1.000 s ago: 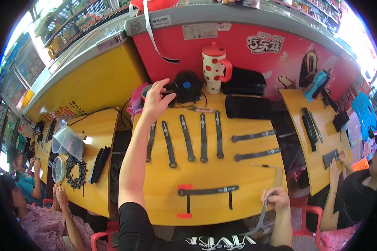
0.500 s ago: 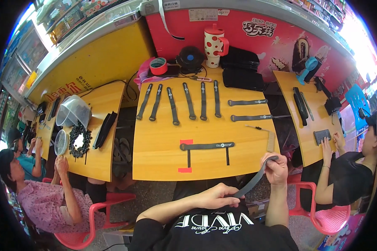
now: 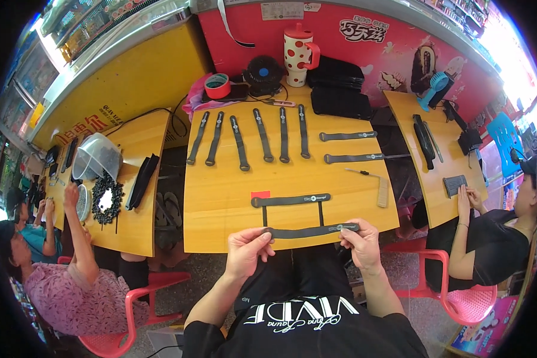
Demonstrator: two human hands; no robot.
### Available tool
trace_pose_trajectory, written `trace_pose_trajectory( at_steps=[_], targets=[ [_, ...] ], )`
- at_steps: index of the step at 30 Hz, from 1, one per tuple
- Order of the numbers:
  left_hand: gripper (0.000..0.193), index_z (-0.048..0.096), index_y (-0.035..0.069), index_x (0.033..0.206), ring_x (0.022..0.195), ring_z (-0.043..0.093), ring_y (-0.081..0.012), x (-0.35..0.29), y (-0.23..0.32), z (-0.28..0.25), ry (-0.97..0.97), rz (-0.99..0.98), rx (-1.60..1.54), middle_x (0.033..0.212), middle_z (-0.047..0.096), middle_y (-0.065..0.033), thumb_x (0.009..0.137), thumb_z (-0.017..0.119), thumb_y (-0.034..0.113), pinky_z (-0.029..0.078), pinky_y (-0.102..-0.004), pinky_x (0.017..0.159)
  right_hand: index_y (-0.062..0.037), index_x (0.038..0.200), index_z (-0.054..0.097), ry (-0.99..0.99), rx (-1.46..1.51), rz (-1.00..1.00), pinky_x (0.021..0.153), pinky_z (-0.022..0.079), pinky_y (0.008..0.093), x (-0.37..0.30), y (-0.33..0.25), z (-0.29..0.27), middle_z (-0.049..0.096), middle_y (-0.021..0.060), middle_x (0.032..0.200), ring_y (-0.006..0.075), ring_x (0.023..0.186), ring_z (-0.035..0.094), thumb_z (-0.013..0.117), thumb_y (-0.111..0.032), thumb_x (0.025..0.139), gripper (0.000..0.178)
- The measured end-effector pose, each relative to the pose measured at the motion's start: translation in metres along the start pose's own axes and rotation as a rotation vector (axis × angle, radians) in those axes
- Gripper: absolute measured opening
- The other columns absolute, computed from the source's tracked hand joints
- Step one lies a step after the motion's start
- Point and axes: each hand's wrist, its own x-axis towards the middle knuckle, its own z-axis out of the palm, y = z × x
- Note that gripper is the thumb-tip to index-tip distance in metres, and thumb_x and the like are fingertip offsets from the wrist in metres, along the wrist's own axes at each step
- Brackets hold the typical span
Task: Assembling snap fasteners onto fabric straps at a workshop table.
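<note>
A dark grey strap (image 3: 307, 231) stretches level between my two hands at the table's front edge. My left hand (image 3: 249, 246) pinches its left end, the one with the rounded tip. My right hand (image 3: 360, 240) pinches the other end, near a small printed label. Just beyond it, a matching strap (image 3: 289, 201) lies crosswise on the wooden table (image 3: 221, 209), its left end over a piece of red tape (image 3: 261, 194). Two thin black strips (image 3: 265, 216) run from that strap toward me, their near ends by the held strap.
Several straps (image 3: 240, 143) lie in a row farther back, with two more (image 3: 352, 158) at the right. A small brush (image 3: 382, 191) lies at the right edge. Behind stand a dotted tumbler (image 3: 297, 56), a fan (image 3: 264, 73) and black pouches (image 3: 340, 102). Co-workers sit at both side tables.
The strap, bent and held near my body before, is now straight and over the table's front edge. My left hand has moved forward and left, my right hand slightly left.
</note>
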Motion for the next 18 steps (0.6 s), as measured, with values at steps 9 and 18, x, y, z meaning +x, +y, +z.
trace_pose_trajectory(
  at_steps=[9, 18],
  targets=[
    [0.013, 0.068, -0.005, 0.101, 0.060, 0.064, -0.0133, 0.016, -0.003, -0.013, 0.054, 0.080, 0.087, 0.079, 0.069, -0.0097, 0.091, 0.063, 0.002, 0.046, -0.0208, 0.047, -0.0020, 0.084, 0.067, 0.035, -0.197, -0.096, 0.055, 0.042, 0.0183, 0.017, 0.007, 0.000, 0.061, -0.0002, 0.072, 0.0047, 0.062, 0.056, 0.067, 0.000, 0.088, 0.004],
    [0.011, 0.067, -0.006, 0.099, 0.058, 0.063, -0.0107, 0.037, 0.001, -0.017, 0.194, 0.170, 0.194, 0.076, 0.068, -0.0084, 0.091, 0.062, 0.000, 0.045, -0.0198, 0.046, 0.0007, 0.085, 0.067, 0.058, -0.230, 0.027, 0.058, 0.041, 0.0194, 0.050, 0.007, 0.007, 0.059, -0.0004, 0.074, 0.0059, 0.064, 0.054, 0.065, 0.004, 0.088, 0.005]
  ],
)
